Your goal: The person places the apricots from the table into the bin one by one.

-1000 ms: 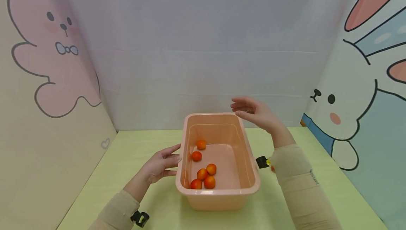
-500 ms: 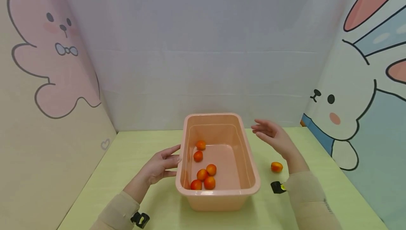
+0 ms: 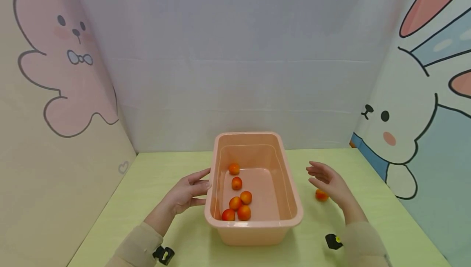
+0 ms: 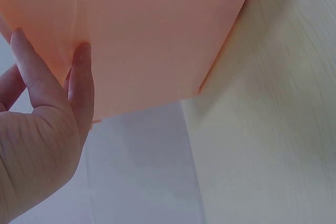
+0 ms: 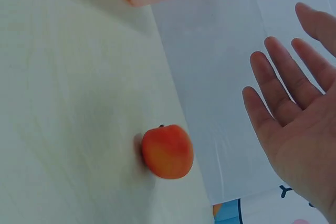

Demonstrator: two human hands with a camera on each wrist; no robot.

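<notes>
A peach-coloured plastic bin [image 3: 254, 234] stands in the middle of the table with several small orange-red, tomato-like fruits [image 3: 244, 212] on its floor, mostly along the left and near side. The left hand [image 3: 187, 193] rests its extended fingers against the bin's left side, fingertips right at the rim; in the left wrist view those fingers [image 4: 81, 77] lie along the outer wall. To the right of the bin, the right hand [image 3: 333, 187] hovers with relaxed fingers, holding nothing. One more such fruit [image 5: 168, 151] lies on the table below it, partly covered by the hand in the head view.
The pale green table [image 3: 173, 160] ends at a white cloth backdrop [image 3: 235, 62]. Side panels with a pink cartoon animal [image 3: 77, 91] and a rabbit drawing [image 3: 401, 136] bound it left and right. Each wrist carries a black mount [image 3: 333, 241].
The right hand has come from over the bin's far right corner down and to the right, near the lone fruit. One fruit inside the bin has rolled a little rightward. The left hand stays put.
</notes>
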